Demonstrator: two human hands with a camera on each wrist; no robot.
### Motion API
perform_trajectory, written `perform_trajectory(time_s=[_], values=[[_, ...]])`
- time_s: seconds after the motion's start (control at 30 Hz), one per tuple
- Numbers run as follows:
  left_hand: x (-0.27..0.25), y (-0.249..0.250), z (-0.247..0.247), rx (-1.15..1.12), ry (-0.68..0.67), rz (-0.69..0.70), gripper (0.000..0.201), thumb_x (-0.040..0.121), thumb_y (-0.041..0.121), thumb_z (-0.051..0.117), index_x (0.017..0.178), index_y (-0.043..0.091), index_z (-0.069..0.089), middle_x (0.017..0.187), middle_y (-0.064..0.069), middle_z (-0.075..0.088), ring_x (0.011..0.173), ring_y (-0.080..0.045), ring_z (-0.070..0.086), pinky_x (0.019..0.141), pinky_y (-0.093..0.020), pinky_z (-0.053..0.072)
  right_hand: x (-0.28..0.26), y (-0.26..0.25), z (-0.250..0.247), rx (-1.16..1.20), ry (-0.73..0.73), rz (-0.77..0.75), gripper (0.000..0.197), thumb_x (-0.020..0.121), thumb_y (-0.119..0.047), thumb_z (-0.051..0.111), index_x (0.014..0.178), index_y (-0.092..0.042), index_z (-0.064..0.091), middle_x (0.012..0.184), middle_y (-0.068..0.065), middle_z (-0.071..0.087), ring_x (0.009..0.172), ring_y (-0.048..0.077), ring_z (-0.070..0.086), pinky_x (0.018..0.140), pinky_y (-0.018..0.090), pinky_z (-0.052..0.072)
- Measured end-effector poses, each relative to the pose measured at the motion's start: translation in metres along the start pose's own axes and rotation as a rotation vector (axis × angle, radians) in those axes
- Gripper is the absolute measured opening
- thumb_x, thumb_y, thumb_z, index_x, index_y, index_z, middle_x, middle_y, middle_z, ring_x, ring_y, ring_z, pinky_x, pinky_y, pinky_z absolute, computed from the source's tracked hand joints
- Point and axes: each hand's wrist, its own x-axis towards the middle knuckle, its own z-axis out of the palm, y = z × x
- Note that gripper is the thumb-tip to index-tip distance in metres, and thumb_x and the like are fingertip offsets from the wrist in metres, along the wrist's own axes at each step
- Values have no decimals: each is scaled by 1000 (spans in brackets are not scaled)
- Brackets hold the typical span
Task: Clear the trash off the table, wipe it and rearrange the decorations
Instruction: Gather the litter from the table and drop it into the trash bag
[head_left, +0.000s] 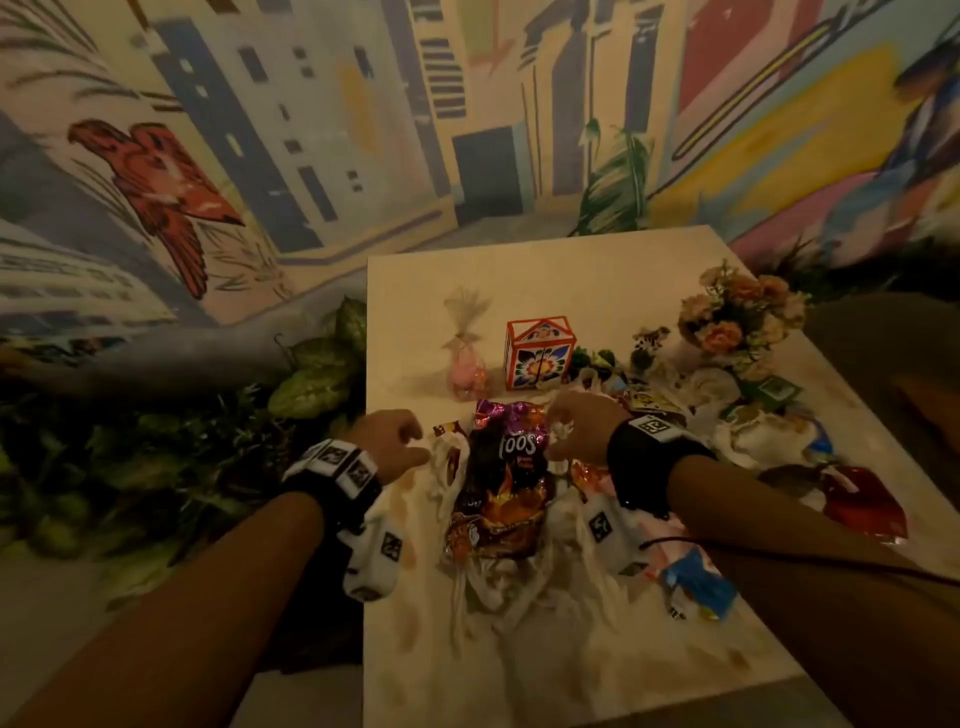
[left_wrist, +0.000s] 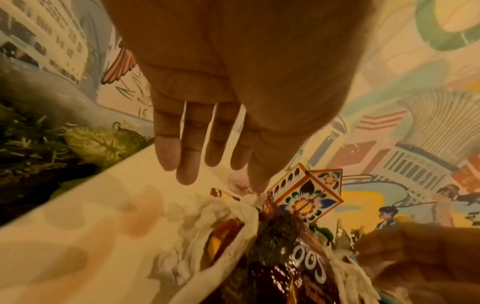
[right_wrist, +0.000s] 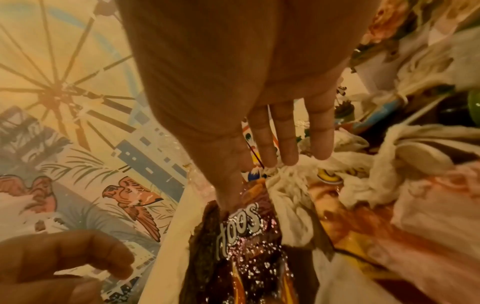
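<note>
Pinching the left edge of a white plastic bag (head_left: 448, 470) between thumb and forefinger of the left hand (head_left: 395, 441), other fingers loose and straight. Same deal across from it with the right hand (head_left: 582, 426): gripping the bag's right edge, so holding the mouth stretched open between the two. Sitting inside that bag, a dark shiny snack packet (head_left: 506, 493), right in the middle of the pale counter (head_left: 571, 280) near the front edge. Off to the right, still loads of trash: crumpled tissues (head_left: 753, 431), a red wrapper (head_left: 862, 501), a blue wrapper (head_left: 696, 577) just beside the right wrist. Further back, the decorations: a little patterned box (head_left: 540, 351) standing upright, a pink cellophane pouch (head_left: 467, 364) to its left, a flower bouquet (head_left: 737, 317) at the far right edge. Blotchy brownish stains (head_left: 410, 551) on the counter too.
</note>
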Motion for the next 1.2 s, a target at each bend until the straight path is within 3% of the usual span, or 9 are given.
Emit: perform_trajectory(time_s=[0.2, 0.43, 0.53, 0.63, 0.9, 0.97, 1.03, 1.1, 1.2], values=[[15, 23, 27, -9, 7, -104, 59, 73, 38, 73, 124, 20, 50, 125, -8, 51, 109, -26, 55, 83, -30, 44, 16, 7, 16, 75, -17, 61, 77, 76, -34, 75, 140, -23, 34, 149, 7, 33, 133, 27, 37, 105, 36, 36], [19, 32, 44, -127, -18, -213, 83, 63, 37, 82, 133, 26, 39, 130, -9, 39, 113, -30, 51, 86, -35, 47, 34, -3, 32, 105, 30, -1, 106, 61, -32, 85, 146, -29, 21, 149, 8, 29, 137, 31, 31, 110, 44, 34], [17, 38, 50, -133, -38, -250, 78, 60, 43, 83, 125, 25, 43, 124, -8, 39, 108, -30, 52, 83, -37, 49, 41, -6, 39, 79, 4, 58, 114, 58, -30, 87, 147, -28, 15, 146, 12, 29, 134, 36, 34, 106, 48, 39], [12, 43, 58, -132, -33, -291, 74, 60, 46, 82, 119, 23, 44, 120, -7, 37, 104, -28, 53, 76, -34, 47, 43, -3, 42, 28, 8, 110, 110, 56, -29, 88, 143, -21, 21, 142, 14, 34, 131, 37, 36, 105, 47, 40], [6, 57, 78, -176, -4, -370, 74, 63, 45, 81, 121, 15, 47, 125, -9, 37, 110, -30, 52, 87, -37, 49, 40, 14, 41, -67, -64, 12, 49, 70, -37, 73, 111, -25, 50, 117, 7, 61, 109, 32, 56, 96, 39, 44], [7, 59, 79, -176, -10, -320, 48, 66, 35, 82, 101, 14, 57, 120, -10, 46, 103, -29, 56, 84, -34, 51, 37, 13, 44, -74, -97, 4, 66, 70, -35, 74, 128, -24, 44, 126, 7, 56, 117, 32, 51, 105, 42, 39], [7, 61, 77, -182, -1, -246, 24, 71, 23, 79, 78, 11, 60, 99, -6, 60, 96, -28, 60, 75, -26, 49, 36, 15, 51, -48, -116, 14, 95, 65, -37, 79, 142, -26, 25, 139, 7, 45, 126, 34, 44, 110, 46, 32], [6, 61, 77, -222, 19, -215, 15, 75, 15, 74, 80, 5, 64, 83, -4, 62, 90, -27, 62, 66, -23, 42, 31, 17, 55, -27, -114, 1, 116, 58, -39, 83, 147, -30, 9, 148, 6, 35, 132, 34, 38, 111, 47, 32], [3, 58, 76, -307, 38, -181, 19, 78, 11, 69, 96, 3, 67, 100, -9, 67, 95, -28, 62, 72, -24, 44, 26, 22, 54, 76, -77, -11, 106, 65, -39, 79, 147, -28, 12, 151, 7, 31, 133, 37, 35, 111, 48, 29]])
